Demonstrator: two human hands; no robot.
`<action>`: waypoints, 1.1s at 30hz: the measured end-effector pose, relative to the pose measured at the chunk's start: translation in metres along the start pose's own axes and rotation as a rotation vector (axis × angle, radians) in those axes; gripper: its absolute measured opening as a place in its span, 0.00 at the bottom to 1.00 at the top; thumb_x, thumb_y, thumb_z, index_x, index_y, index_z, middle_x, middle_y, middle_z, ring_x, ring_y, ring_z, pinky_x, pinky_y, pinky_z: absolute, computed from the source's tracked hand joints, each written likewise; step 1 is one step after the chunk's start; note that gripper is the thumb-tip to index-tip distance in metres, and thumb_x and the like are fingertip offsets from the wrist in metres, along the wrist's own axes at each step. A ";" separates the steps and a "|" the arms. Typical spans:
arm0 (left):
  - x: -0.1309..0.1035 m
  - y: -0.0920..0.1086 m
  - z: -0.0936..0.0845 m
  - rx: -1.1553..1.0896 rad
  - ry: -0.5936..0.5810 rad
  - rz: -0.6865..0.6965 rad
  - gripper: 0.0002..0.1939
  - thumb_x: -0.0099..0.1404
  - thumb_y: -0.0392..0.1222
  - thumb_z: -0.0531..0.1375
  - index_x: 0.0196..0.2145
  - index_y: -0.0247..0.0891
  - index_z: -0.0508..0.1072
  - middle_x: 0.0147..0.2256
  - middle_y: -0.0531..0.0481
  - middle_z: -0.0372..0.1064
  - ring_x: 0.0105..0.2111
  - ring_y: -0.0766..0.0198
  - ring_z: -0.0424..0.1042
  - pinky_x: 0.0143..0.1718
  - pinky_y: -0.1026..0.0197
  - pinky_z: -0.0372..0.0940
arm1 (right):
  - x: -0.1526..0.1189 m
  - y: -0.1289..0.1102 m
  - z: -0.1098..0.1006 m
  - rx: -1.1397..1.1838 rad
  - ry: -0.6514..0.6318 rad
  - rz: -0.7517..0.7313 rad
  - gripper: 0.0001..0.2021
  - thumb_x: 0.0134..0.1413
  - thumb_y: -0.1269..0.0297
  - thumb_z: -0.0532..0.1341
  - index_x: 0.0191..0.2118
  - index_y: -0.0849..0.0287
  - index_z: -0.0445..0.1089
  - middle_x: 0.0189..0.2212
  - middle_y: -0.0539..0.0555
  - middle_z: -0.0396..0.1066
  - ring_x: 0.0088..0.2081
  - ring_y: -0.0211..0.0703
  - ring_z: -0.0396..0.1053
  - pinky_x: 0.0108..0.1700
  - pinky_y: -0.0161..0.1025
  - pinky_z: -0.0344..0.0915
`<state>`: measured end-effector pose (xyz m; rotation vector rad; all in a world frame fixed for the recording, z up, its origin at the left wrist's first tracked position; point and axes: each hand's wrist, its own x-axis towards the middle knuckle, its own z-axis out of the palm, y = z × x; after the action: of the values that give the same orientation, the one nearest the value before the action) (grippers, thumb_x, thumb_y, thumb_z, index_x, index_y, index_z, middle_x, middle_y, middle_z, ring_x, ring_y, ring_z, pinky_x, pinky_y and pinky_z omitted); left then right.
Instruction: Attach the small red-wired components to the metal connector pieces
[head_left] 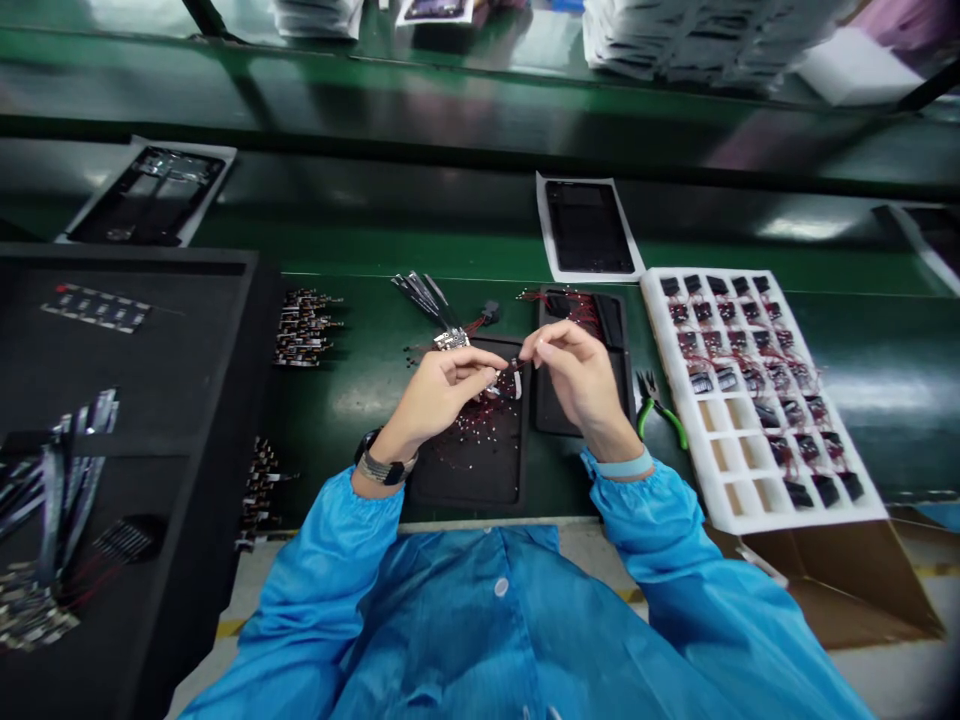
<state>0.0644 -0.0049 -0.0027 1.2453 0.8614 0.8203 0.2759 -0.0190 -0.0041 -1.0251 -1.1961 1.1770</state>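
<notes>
My left hand [444,392] is closed in a pinch above a black tray [442,488], its fingertips on a small part with thin wires that I cannot make out fully. Just to the right, my right hand [576,372] pinches a thin dark wire [517,364] running between the two hands. Many small wired pieces [484,425] with white ends lie loose in the tray. Beyond my left fingers is a circuit board [451,340] with silvery flat strips [421,292] and a black component [490,312] on red wires.
A second black tray [551,405] with red-wired parts sits under my right hand. Green-handled cutters [660,408] lie beside the white foam tray [718,500] of black wired components. Rows of small parts [304,328] stand left, next to a large black bin [202,400]. A framed panel [589,228] lies behind.
</notes>
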 end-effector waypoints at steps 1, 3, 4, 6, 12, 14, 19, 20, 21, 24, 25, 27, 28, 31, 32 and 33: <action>0.000 -0.001 -0.001 -0.042 0.010 -0.003 0.14 0.66 0.45 0.68 0.46 0.35 0.82 0.34 0.47 0.78 0.31 0.64 0.74 0.35 0.62 0.67 | 0.001 -0.003 -0.004 -0.004 -0.001 -0.003 0.07 0.63 0.59 0.69 0.35 0.55 0.74 0.33 0.51 0.77 0.37 0.43 0.73 0.44 0.41 0.69; 0.001 -0.004 -0.002 -0.114 0.027 0.010 0.18 0.64 0.42 0.70 0.51 0.37 0.79 0.33 0.50 0.75 0.30 0.65 0.73 0.35 0.62 0.68 | 0.002 -0.010 -0.013 -0.038 -0.063 0.017 0.08 0.62 0.58 0.70 0.35 0.55 0.74 0.31 0.51 0.77 0.34 0.43 0.73 0.42 0.42 0.69; 0.001 -0.004 -0.004 -0.126 0.032 0.021 0.20 0.63 0.41 0.70 0.52 0.37 0.78 0.33 0.51 0.75 0.30 0.66 0.73 0.36 0.62 0.68 | 0.002 -0.013 -0.016 -0.070 -0.121 0.040 0.09 0.62 0.57 0.70 0.35 0.56 0.74 0.31 0.51 0.76 0.34 0.43 0.73 0.41 0.42 0.70; 0.001 -0.003 -0.006 -0.074 0.030 0.028 0.17 0.63 0.40 0.71 0.49 0.37 0.79 0.33 0.50 0.75 0.32 0.65 0.73 0.37 0.62 0.67 | 0.003 -0.018 -0.021 -0.152 -0.267 0.090 0.10 0.62 0.56 0.70 0.35 0.57 0.75 0.31 0.52 0.76 0.34 0.44 0.73 0.41 0.42 0.70; -0.002 0.001 -0.013 0.284 -0.106 0.091 0.10 0.66 0.39 0.66 0.44 0.38 0.84 0.36 0.47 0.78 0.36 0.61 0.73 0.40 0.58 0.65 | 0.002 -0.017 -0.018 -0.332 -0.587 0.173 0.11 0.64 0.56 0.67 0.35 0.60 0.77 0.32 0.52 0.75 0.35 0.42 0.71 0.42 0.39 0.66; -0.003 0.000 -0.012 0.256 -0.136 0.073 0.12 0.66 0.38 0.66 0.47 0.38 0.83 0.37 0.47 0.79 0.36 0.62 0.72 0.40 0.59 0.65 | 0.002 -0.015 -0.015 -0.338 -0.596 0.183 0.11 0.64 0.56 0.67 0.35 0.60 0.77 0.32 0.52 0.76 0.35 0.42 0.71 0.42 0.39 0.66; -0.004 -0.001 -0.011 0.264 -0.150 0.027 0.06 0.65 0.39 0.67 0.40 0.36 0.81 0.34 0.49 0.77 0.34 0.64 0.71 0.39 0.60 0.65 | 0.002 -0.012 -0.014 -0.342 -0.610 0.212 0.10 0.62 0.58 0.68 0.35 0.61 0.78 0.31 0.52 0.76 0.33 0.41 0.70 0.40 0.38 0.65; -0.004 0.000 -0.011 0.285 -0.149 0.028 0.06 0.65 0.38 0.67 0.40 0.36 0.81 0.33 0.50 0.77 0.34 0.64 0.71 0.39 0.61 0.64 | 0.002 -0.012 -0.014 -0.344 -0.613 0.225 0.10 0.61 0.58 0.68 0.35 0.61 0.78 0.31 0.52 0.76 0.33 0.40 0.69 0.39 0.38 0.65; -0.004 0.000 -0.011 0.305 -0.145 0.027 0.06 0.65 0.38 0.67 0.39 0.37 0.82 0.33 0.50 0.77 0.34 0.64 0.71 0.39 0.61 0.64 | 0.003 -0.012 -0.014 -0.347 -0.614 0.241 0.10 0.61 0.58 0.68 0.35 0.61 0.78 0.31 0.52 0.76 0.32 0.40 0.69 0.38 0.38 0.65; -0.004 0.001 -0.011 0.352 -0.126 0.027 0.05 0.64 0.36 0.67 0.38 0.37 0.83 0.33 0.51 0.78 0.33 0.64 0.72 0.38 0.61 0.65 | 0.003 -0.010 -0.014 -0.355 -0.598 0.290 0.11 0.59 0.58 0.68 0.34 0.61 0.78 0.30 0.52 0.76 0.32 0.40 0.69 0.37 0.38 0.65; -0.004 0.001 -0.011 0.366 -0.120 0.029 0.04 0.64 0.36 0.67 0.38 0.37 0.83 0.33 0.51 0.78 0.33 0.64 0.73 0.39 0.61 0.65 | 0.002 -0.009 -0.013 -0.355 -0.588 0.303 0.11 0.58 0.57 0.68 0.34 0.61 0.78 0.30 0.53 0.76 0.32 0.41 0.69 0.37 0.38 0.65; -0.004 0.001 -0.010 0.389 -0.107 0.036 0.04 0.64 0.36 0.67 0.37 0.38 0.83 0.33 0.51 0.79 0.34 0.63 0.74 0.40 0.61 0.66 | 0.002 -0.007 -0.011 -0.356 -0.575 0.319 0.11 0.57 0.57 0.69 0.34 0.61 0.79 0.29 0.53 0.76 0.31 0.41 0.69 0.37 0.39 0.65; -0.004 0.000 -0.010 0.399 -0.099 0.039 0.04 0.64 0.36 0.67 0.37 0.38 0.83 0.33 0.51 0.80 0.34 0.62 0.75 0.40 0.60 0.67 | 0.002 -0.006 -0.011 -0.358 -0.568 0.322 0.11 0.57 0.57 0.68 0.34 0.61 0.79 0.29 0.52 0.76 0.31 0.40 0.68 0.37 0.38 0.64; -0.004 0.000 -0.009 0.427 -0.082 0.037 0.05 0.64 0.35 0.66 0.37 0.38 0.84 0.34 0.50 0.81 0.36 0.61 0.77 0.41 0.59 0.68 | 0.001 -0.003 -0.009 -0.375 -0.554 0.322 0.11 0.57 0.57 0.68 0.34 0.61 0.78 0.27 0.51 0.74 0.29 0.39 0.67 0.35 0.37 0.64; -0.004 0.001 -0.009 0.434 -0.079 0.033 0.05 0.64 0.35 0.66 0.37 0.38 0.84 0.34 0.50 0.81 0.36 0.60 0.77 0.41 0.59 0.68 | 0.000 -0.003 -0.009 -0.380 -0.550 0.323 0.11 0.58 0.57 0.68 0.34 0.62 0.78 0.27 0.51 0.74 0.29 0.39 0.66 0.35 0.37 0.64; -0.004 0.001 -0.009 0.438 -0.080 0.029 0.05 0.64 0.35 0.66 0.37 0.38 0.84 0.35 0.49 0.82 0.36 0.60 0.77 0.41 0.59 0.68 | 0.000 -0.003 -0.009 -0.383 -0.547 0.324 0.11 0.58 0.57 0.68 0.34 0.62 0.78 0.27 0.51 0.74 0.29 0.38 0.66 0.35 0.37 0.64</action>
<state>0.0547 -0.0047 -0.0023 1.6647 0.9916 0.6167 0.2850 -0.0191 -0.0021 -1.2581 -1.7810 1.5847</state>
